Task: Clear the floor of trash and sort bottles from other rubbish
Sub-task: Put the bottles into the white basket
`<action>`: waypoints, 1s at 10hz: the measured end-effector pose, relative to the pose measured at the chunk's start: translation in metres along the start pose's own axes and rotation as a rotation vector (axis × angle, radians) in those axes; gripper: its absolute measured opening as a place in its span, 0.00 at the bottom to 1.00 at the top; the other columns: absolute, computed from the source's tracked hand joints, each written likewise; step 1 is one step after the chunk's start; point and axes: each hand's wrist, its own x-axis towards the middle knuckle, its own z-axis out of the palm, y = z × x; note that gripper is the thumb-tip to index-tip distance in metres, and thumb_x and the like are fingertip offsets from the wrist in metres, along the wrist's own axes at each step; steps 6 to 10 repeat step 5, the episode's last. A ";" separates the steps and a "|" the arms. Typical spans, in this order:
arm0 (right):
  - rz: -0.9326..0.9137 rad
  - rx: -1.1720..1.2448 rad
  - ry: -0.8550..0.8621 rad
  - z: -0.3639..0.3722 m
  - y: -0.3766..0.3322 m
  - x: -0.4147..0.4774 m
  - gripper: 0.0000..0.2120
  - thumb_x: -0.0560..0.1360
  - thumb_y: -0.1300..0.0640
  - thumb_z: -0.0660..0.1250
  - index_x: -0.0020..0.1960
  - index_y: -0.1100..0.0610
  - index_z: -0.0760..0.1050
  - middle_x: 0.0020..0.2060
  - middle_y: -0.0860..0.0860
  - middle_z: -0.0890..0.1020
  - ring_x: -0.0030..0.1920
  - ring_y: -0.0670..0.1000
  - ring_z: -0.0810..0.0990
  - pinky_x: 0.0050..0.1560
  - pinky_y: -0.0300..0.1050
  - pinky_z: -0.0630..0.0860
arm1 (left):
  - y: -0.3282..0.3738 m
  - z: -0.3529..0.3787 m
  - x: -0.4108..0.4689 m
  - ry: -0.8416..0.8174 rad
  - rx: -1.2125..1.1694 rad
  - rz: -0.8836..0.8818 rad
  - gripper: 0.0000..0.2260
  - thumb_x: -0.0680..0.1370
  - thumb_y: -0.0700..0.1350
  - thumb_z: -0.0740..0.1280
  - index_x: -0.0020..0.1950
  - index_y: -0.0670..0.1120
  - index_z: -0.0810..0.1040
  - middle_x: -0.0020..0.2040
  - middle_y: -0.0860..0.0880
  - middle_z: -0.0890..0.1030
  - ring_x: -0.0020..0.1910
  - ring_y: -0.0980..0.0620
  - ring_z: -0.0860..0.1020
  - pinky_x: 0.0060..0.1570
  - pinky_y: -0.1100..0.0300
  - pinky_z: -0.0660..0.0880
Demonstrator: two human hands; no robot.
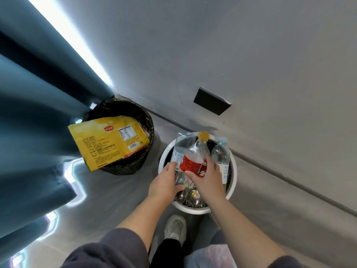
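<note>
Head view: red-labelled bottle (193, 161) in right hand (207, 176), cap (204, 135) toward wall (251, 55).

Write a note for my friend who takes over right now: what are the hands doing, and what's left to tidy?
Left hand grips a clear bottle inside the white bin.
Right hand grips the red-labelled bottle, held over the same bin.
Done: several bottles are in the white bin, and a yellow snack packet sticks out of the black-lined bin.
Left: let both bottles settle, then check the floor beyond this view.
</note>
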 end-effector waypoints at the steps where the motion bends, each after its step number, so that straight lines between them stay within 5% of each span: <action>1: 0.007 0.012 -0.020 0.004 0.004 0.003 0.42 0.69 0.41 0.73 0.75 0.45 0.55 0.71 0.50 0.64 0.69 0.53 0.67 0.64 0.55 0.71 | -0.002 0.002 0.002 0.004 0.022 0.025 0.33 0.72 0.48 0.73 0.72 0.54 0.59 0.68 0.54 0.72 0.59 0.51 0.77 0.50 0.51 0.78; 4: -0.001 0.042 -0.039 -0.001 0.009 0.004 0.43 0.69 0.41 0.73 0.76 0.44 0.54 0.70 0.50 0.66 0.69 0.53 0.68 0.65 0.54 0.71 | 0.003 0.001 0.002 -0.041 0.103 0.060 0.36 0.73 0.50 0.73 0.75 0.53 0.56 0.71 0.55 0.67 0.61 0.51 0.75 0.50 0.52 0.79; 5: -0.038 -0.008 -0.037 -0.011 0.007 -0.003 0.44 0.69 0.40 0.73 0.76 0.43 0.52 0.71 0.49 0.66 0.70 0.52 0.67 0.66 0.55 0.71 | 0.009 -0.011 -0.004 -0.048 0.146 0.066 0.40 0.73 0.52 0.73 0.77 0.53 0.52 0.77 0.52 0.58 0.67 0.50 0.71 0.55 0.51 0.78; 10: -0.038 -0.008 -0.037 -0.011 0.007 -0.003 0.44 0.69 0.40 0.73 0.76 0.43 0.52 0.71 0.49 0.66 0.70 0.52 0.67 0.66 0.55 0.71 | 0.009 -0.011 -0.004 -0.048 0.146 0.066 0.40 0.73 0.52 0.73 0.77 0.53 0.52 0.77 0.52 0.58 0.67 0.50 0.71 0.55 0.51 0.78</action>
